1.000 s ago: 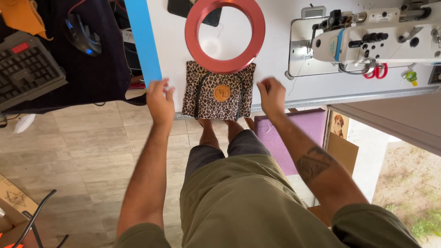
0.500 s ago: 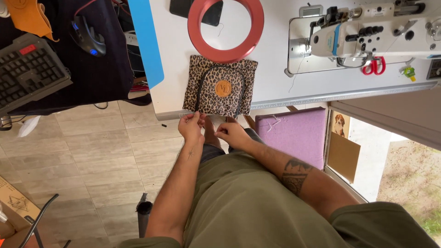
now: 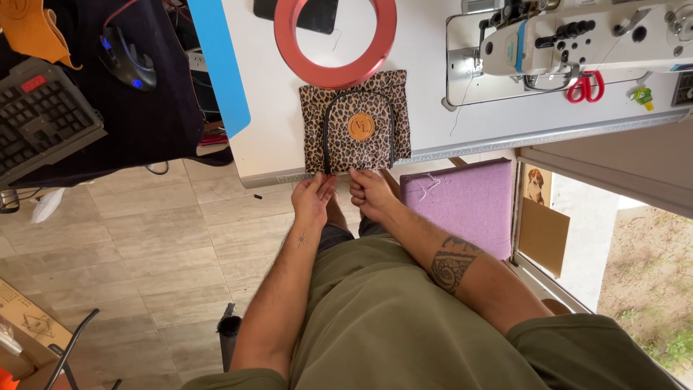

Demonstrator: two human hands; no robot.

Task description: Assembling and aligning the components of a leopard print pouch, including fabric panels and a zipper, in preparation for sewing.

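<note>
The leopard-print pouch (image 3: 355, 123), black-piped with a round tan patch, is laid flat at the counter (image 3: 433, 72) edge, its 6 o'clock hem pinched by left hand (image 3: 313, 198) and right hand (image 3: 369, 193).

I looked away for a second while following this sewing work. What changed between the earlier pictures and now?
Both hands moved inward from the pouch's outer corners. The left hand and right hand now meet at the middle of the near edge of the leopard-print pouch, fingertips pinching there. The pouch, the red ring, the sewing machine and the scissors stayed in place.
</note>
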